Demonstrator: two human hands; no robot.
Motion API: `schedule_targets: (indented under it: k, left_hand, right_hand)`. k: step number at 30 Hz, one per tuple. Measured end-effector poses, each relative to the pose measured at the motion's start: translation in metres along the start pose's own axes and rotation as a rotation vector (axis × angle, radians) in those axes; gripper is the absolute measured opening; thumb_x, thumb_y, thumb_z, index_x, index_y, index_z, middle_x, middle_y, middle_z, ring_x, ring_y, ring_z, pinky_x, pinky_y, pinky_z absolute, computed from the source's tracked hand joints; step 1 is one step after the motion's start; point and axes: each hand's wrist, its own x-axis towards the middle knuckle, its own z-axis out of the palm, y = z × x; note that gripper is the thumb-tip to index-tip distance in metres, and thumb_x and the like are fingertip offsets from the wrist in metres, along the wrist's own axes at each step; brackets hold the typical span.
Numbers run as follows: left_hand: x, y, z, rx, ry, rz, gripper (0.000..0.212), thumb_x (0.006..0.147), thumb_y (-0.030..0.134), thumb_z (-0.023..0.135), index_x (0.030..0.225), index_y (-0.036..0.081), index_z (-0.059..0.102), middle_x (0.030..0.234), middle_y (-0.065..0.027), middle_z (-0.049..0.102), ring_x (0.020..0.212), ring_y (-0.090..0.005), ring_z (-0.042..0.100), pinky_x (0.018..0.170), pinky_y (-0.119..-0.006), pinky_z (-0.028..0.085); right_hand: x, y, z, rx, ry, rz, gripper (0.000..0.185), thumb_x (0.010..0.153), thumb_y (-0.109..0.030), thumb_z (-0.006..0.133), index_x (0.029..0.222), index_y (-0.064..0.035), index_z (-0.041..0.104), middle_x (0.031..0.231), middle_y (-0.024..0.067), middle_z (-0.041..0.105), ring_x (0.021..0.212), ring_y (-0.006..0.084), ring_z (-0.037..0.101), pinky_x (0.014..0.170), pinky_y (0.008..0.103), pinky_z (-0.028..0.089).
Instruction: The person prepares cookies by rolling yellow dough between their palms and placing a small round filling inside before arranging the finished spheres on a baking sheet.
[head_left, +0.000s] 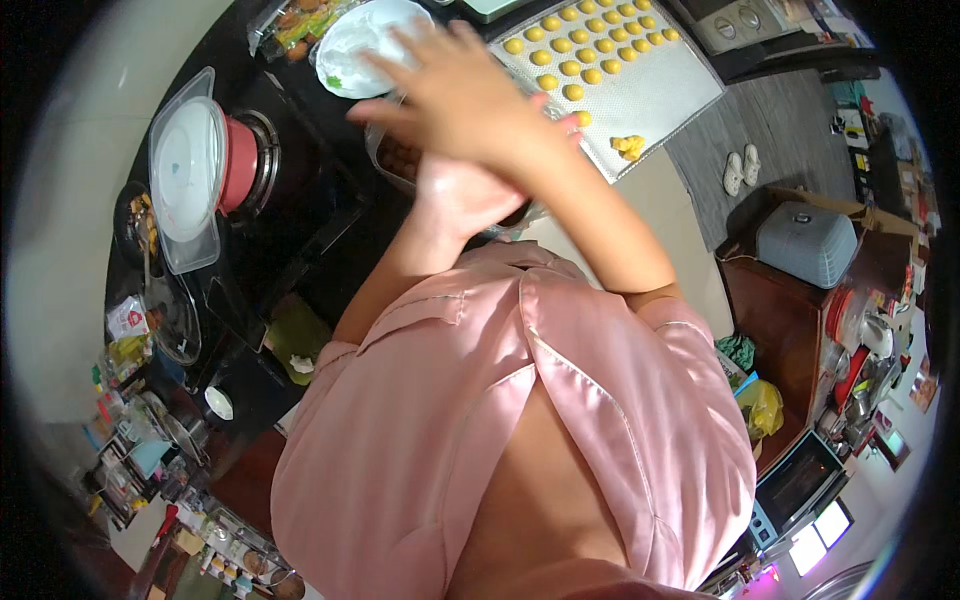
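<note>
My right hand lies across my left hand, palm over palm, its fingers spread and blurred. Whatever may be between the palms is hidden. Just past my left fingertips is a metal tray with a textured surface, bearing rows of small yellow dough balls. A loose lump of yellow dough sits near its closest corner. Under my hands, partly covered, a container holds brown balls. Beyond my right fingers stands a white bowl with a white coating and a green scrap inside.
At left, a red pot stands on a gas burner, a clear plastic lid and white plate beside it. A frying pan holds food. Bagged vegetables lie behind. A grey-blue domed cover tops a cabinet at right.
</note>
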Motion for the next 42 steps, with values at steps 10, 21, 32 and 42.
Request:
schedule_targets:
  k: [10, 21, 32, 42]
  left_hand:
    - [0.000, 0.006, -0.003, 0.086, 0.071, 0.148, 0.089, 0.091, 0.067, 0.032, 0.151, 0.003, 0.015, 0.154, -0.0312, 0.010, 0.145, -0.0402, 0.011, 0.118, -0.051, 0.013]
    - [-0.011, 0.025, 0.005, 0.261, 0.190, 0.233, 0.082, 0.096, 0.062, 0.023, 0.152, 0.004, 0.011, 0.155, -0.0265, 0.014, 0.144, -0.0407, 0.017, 0.118, -0.051, 0.014]
    - [-0.007, 0.037, -0.041, -0.207, -0.150, 0.195, 0.084, 0.095, 0.065, 0.015, 0.152, 0.004, 0.012, 0.155, -0.0293, 0.011, 0.145, -0.0414, 0.011, 0.119, -0.049, 0.010]
    - [-0.005, 0.023, -0.017, 0.589, 0.229, 0.340, 0.087, 0.093, 0.065, 0.034, 0.150, 0.002, 0.018, 0.155, -0.0277, 0.013, 0.143, -0.0421, 0.018, 0.118, -0.051, 0.015]
  right_hand:
    - [-0.012, -0.003, -0.006, 0.072, -0.009, 0.041, 0.049, 0.080, -0.032, 0.065, 0.125, -0.0107, 0.061, 0.132, 0.0217, 0.053, 0.127, 0.0461, 0.043, 0.106, 0.0539, 0.029]
    - [-0.003, 0.000, -0.008, -0.030, -0.052, 0.156, 0.064, 0.082, -0.050, 0.064, 0.134, -0.0133, 0.054, 0.140, 0.0235, 0.046, 0.133, 0.0407, 0.039, 0.111, 0.0528, 0.026]
    - [-0.040, -0.035, -0.007, -0.090, -0.071, -0.050, 0.064, 0.078, -0.046, 0.066, 0.130, -0.0100, 0.057, 0.138, 0.0228, 0.048, 0.130, 0.0426, 0.041, 0.109, 0.0549, 0.028]
    - [-0.043, -0.027, -0.005, 0.017, -0.046, -0.066, 0.055, 0.084, -0.037, 0.059, 0.133, -0.0116, 0.055, 0.140, 0.0214, 0.043, 0.129, 0.0486, 0.038, 0.106, 0.0607, 0.027]
